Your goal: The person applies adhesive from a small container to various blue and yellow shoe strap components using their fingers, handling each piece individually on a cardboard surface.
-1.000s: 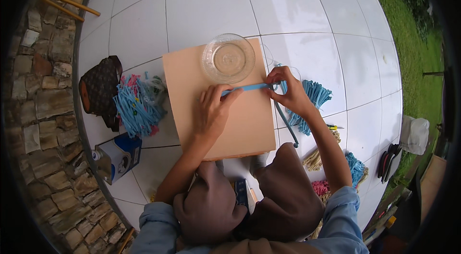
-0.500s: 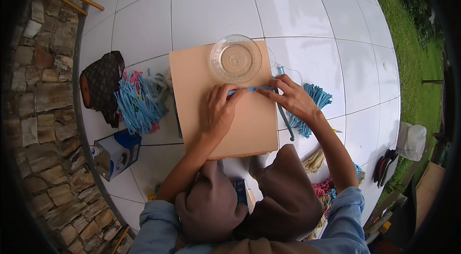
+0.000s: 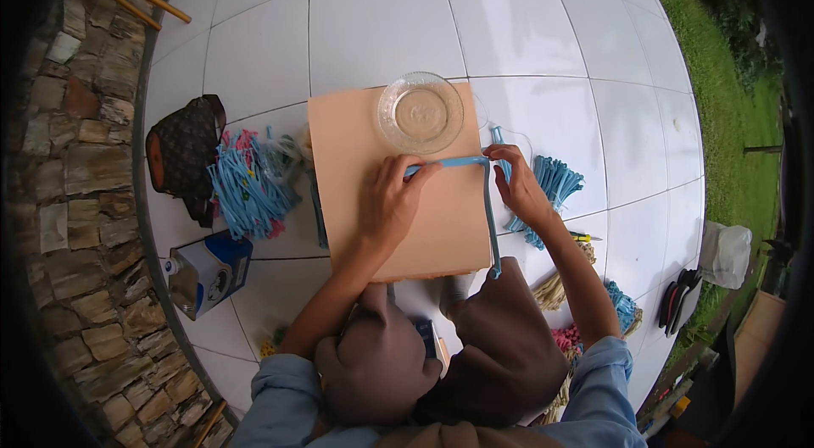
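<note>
A long blue cord (image 3: 462, 162) lies across the tan board (image 3: 407, 228) in front of me. It bends at the board's right edge and trails down that side to a knotted-looking end. My left hand (image 3: 392, 198) pinches the cord's left part against the board between thumb and fingers. Beside the bend is my right hand (image 3: 521, 189), its thumb and fingers apart and its fingertips close to the cord. Just beyond the cord, a clear glass dish (image 3: 420, 112) stands on the board's far part.
Bundles of blue cords (image 3: 555, 185) lie right of the board. On the left are a pile of blue and pink cords (image 3: 248, 185), a brown bag (image 3: 182, 147) and a blue-and-white can (image 3: 206, 274). A yellow-handled tool (image 3: 583, 237) lies right of my right forearm.
My right hand has loosened from the cord and shifted slightly right. More of the cord shows flat, and its hanging end reaches lower. My left hand still pinches it.
</note>
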Demonstrator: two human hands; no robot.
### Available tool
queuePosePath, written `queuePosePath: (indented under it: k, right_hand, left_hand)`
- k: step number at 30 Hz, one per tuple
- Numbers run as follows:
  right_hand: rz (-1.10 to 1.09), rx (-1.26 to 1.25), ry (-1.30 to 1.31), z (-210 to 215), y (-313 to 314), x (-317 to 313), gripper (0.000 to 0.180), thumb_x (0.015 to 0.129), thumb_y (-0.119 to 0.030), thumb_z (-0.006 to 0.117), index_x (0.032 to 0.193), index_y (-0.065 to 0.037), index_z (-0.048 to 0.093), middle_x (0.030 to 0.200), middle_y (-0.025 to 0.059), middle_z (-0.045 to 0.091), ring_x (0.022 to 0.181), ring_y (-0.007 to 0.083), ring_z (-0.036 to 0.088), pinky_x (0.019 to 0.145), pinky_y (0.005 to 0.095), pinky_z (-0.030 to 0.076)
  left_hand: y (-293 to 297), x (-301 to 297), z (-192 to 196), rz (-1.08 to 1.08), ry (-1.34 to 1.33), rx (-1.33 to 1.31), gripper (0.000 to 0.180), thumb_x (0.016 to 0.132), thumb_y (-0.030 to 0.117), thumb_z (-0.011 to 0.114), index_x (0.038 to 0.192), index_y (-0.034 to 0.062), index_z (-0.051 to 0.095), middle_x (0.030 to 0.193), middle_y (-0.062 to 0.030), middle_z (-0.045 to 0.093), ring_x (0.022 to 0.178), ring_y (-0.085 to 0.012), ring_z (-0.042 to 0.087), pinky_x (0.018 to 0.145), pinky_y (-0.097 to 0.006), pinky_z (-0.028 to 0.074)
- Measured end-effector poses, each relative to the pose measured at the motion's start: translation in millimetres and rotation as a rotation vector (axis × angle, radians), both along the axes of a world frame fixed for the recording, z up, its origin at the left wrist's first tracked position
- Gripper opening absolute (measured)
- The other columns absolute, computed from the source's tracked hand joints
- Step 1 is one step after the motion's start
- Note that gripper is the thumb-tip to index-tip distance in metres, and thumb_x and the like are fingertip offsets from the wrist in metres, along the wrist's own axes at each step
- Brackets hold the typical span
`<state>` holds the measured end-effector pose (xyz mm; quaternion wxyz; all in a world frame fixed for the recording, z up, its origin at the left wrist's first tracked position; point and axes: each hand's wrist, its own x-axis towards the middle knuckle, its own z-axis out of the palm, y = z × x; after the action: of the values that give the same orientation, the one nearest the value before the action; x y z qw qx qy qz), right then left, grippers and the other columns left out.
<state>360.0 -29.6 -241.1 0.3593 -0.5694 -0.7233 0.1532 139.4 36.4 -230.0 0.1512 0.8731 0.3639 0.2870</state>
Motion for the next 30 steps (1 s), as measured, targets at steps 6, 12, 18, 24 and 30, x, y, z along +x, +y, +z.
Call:
queuePosePath:
  k: [6, 12, 18, 24, 30]
  right_hand:
    - [-0.108, 0.058, -0.12, 19, -21, 0, 0.032, 0.074, 0.009, 0.057, 0.1, -0.002, 0.043, 0.093, 0.0108, 0.053, 0.088, 0.0278, 0.054, 0.08, 0.0389, 0.041]
    - [-0.206, 0.229, -0.257, 141, -68, 0, 0.044, 0.067, 0.006, 0.064, 0.102, -0.004, 0.04, 0.092, 0.008, 0.055, 0.093, 0.0296, 0.051, 0.079, 0.0381, 0.04]
    - [-0.164, 0.344, 0.024, 279, -92, -44, 0.054, 0.072, 0.009, 0.062, 0.117, -0.004, 0.035, 0.091, 0.0079, 0.057, 0.075, 0.0194, 0.057, 0.061, 0.0297, 0.044]
    - [0.032, 0.34, 0.428, 371, -95, -129, 0.055, 0.078, 0.007, 0.061, 0.122, -0.005, 0.032, 0.087, 0.0085, 0.058, 0.082, 0.014, 0.06, 0.066, 0.0245, 0.053]
    - [0.293, 0.252, 0.692, 392, -57, -214, 0.054, 0.078, 0.003, 0.063, 0.123, -0.006, 0.033, 0.087, 0.0084, 0.058, 0.077, 0.0115, 0.057, 0.057, 0.0221, 0.05]
  left_hand:
    - [-17, -6, 16, -0.147, -0.257, -0.208, 0.013, 0.074, 0.001, 0.063, 0.084, 0.0098, 0.063, 0.088, -0.0037, 0.054, 0.081, -0.0205, 0.059, 0.069, -0.033, 0.048]
    - [-24, -15, 125, -0.327, -0.476, -0.284, 0.011, 0.075, -0.005, 0.063, 0.082, 0.004, 0.061, 0.086, -0.0051, 0.057, 0.077, -0.017, 0.059, 0.062, -0.028, 0.048]
    - [-42, -53, 243, -0.31, -0.63, -0.053, 0.011, 0.077, -0.006, 0.061, 0.083, 0.0037, 0.06, 0.088, -0.0055, 0.056, 0.077, -0.0163, 0.058, 0.063, -0.026, 0.047]
    - [-55, -120, 285, -0.487, -0.799, -0.496, 0.053, 0.082, 0.037, 0.057, 0.123, 0.0069, 0.04, 0.113, -0.0109, 0.049, 0.107, -0.0221, 0.045, 0.093, -0.035, 0.035]
    - [-75, -180, 285, -0.529, -0.604, -0.535, 0.109, 0.063, 0.057, 0.073, 0.142, 0.0114, 0.013, 0.138, -0.0201, 0.033, 0.132, -0.0317, 0.027, 0.108, -0.048, 0.019]
